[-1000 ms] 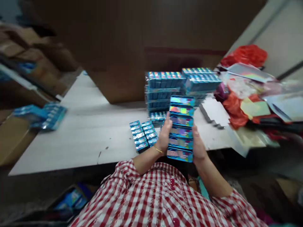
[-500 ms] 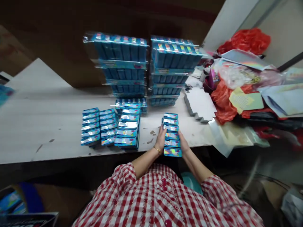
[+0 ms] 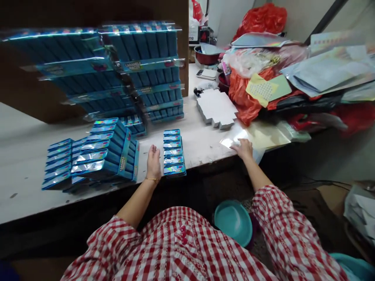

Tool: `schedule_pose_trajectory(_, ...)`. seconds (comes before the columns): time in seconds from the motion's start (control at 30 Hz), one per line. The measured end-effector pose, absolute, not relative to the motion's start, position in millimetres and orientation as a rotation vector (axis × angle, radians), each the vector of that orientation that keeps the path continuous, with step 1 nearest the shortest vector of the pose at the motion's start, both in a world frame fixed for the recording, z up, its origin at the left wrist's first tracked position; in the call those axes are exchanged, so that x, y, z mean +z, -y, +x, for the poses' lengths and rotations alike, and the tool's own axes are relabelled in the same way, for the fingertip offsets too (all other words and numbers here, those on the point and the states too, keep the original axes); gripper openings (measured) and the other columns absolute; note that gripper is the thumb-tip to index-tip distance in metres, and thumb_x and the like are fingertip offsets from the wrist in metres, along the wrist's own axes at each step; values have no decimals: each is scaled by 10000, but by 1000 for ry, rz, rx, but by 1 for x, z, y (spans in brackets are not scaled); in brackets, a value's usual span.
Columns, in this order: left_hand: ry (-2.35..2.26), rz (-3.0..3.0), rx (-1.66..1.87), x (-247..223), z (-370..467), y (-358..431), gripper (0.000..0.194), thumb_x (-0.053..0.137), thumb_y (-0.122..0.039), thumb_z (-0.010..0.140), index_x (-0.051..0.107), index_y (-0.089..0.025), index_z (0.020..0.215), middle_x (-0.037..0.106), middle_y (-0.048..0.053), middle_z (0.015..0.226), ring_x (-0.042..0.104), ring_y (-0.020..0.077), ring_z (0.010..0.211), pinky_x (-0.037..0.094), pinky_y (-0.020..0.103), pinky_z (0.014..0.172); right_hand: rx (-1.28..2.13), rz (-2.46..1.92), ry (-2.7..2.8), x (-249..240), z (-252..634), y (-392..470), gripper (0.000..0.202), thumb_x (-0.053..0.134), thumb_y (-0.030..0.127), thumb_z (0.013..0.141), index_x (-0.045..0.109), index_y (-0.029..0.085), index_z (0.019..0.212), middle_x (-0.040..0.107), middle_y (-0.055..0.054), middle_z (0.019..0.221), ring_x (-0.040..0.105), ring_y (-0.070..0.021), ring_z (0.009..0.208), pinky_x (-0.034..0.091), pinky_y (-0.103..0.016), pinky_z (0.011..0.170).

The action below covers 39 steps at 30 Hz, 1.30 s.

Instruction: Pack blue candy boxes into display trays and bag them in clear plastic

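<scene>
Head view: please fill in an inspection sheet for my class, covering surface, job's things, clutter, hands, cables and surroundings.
Surface: white table, dark marks near its front edge.
Job's things: row of blue boxes near the front edge; tall blue stacks behind; clear film right.
Clutter: red bag and papers, piled right.
Hands: left hand open, left of the row; right hand at the film, grip unclear.
Cables: thin dark line low right, possibly a cable.
Surroundings: teal basin below table level.

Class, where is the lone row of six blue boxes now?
In the head view, the row of boxes sits at the front edge of the white table, near picture centre, right of the left hand.
</scene>
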<state>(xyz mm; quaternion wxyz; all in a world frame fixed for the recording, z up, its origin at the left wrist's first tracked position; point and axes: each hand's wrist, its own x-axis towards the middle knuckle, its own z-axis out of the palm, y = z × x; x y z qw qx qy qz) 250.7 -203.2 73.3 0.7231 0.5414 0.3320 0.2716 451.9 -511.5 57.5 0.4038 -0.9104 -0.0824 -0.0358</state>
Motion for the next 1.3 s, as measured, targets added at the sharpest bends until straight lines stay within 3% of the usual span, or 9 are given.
schedule_pose_trajectory(0.1, -731, 1299, 708, 86, 246, 207, 565, 557, -340, 802, 387, -194, 1321, 348, 118, 1438, 340, 192, 1319, 279, 347, 1084, -90, -2630, 141, 34, 492, 552, 546, 731, 510, 551, 636, 199, 988, 538, -142, 1166, 432, -336, 1106, 346, -511, 922)
schedule_pose_trajectory(0.3, -549, 1441, 783, 116, 250, 234, 495, 627, -352, 747, 502, -236, 1212, 448, 97, 1354, 459, 223, 1218, 365, 372, 1025, -72, -2664, 236, 12, 523, 563, 177, 646, 357, 685, 625, 195, 754, 576, -53, 959, 499, -203, 911, 402, -302, 804)
schedule_pose_trajectory(0.37, -484, 1484, 774, 122, 252, 246, 473, 632, -353, 747, 524, -234, 1192, 483, 90, 1317, 492, 221, 1179, 383, 371, 1009, -26, -2672, 289, 12, 528, 565, 178, 646, 348, 680, 617, 184, 745, 572, -53, 924, 503, -188, 865, 403, -285, 777)
schedule_pose_trajectory(0.53, -459, 1523, 723, 130, 254, 260, 442, 626, -340, 759, 550, -228, 1180, 534, 80, 1262, 533, 202, 1119, 416, 353, 970, 13, -2678, 498, 10, 532, 573, 451, 738, 420, 551, 609, 194, 919, 562, -61, 937, 504, -205, 866, 398, -309, 765)
schedule_pose_trajectory(0.7, -463, 1543, 699, 133, 249, 253, 437, 615, -338, 773, 552, -204, 1183, 553, 90, 1238, 561, 191, 1073, 434, 340, 946, 12, -2516, 306, 19, 537, 571, 150, 635, 313, 656, 631, 179, 722, 594, -26, 775, 515, -161, 733, 389, -282, 694)
schedule_pose_trajectory(0.87, -316, 1801, 577, 139, 237, 254, 331, 546, -370, 827, 599, -167, 1083, 621, 97, 1078, 611, 182, 933, 479, 354, 880, -118, -2307, 216, 72, 511, 540, 218, 552, 334, 751, 641, 141, 705, 604, -26, 667, 526, -141, 629, 396, -263, 623)
schedule_pose_trajectory(1.07, -61, 2293, 710, 148, 267, 269, 830, 690, -496, 664, 327, -191, 1346, 391, 152, 1293, 529, 220, 1011, 516, 357, 776, -375, -2253, 1046, 149, 394, 428, 248, 509, 338, 866, 647, 178, 736, 604, -38, 740, 536, -147, 729, 358, -246, 633)
schedule_pose_trajectory(1.23, -74, 2413, 893, 144, 281, 244, 197, 505, -205, 831, 585, -172, 1008, 501, 94, 1084, 548, 167, 938, 484, 280, 759, -421, -2405, 1204, 163, 370, 384, 256, 483, 328, 893, 639, 177, 758, 594, -34, 751, 514, -135, 705, 297, -247, 588)
schedule_pose_trajectory(1.3, -112, 2450, 938, 139, 278, 231, 152, 467, -134, 826, 606, -168, 878, 558, 64, 926, 561, 139, 811, 462, 250, 700, -389, -2445, 1252, 162, 374, 381, 249, 483, 333, 893, 634, 180, 769, 596, -33, 772, 513, -140, 721, 296, -251, 601)
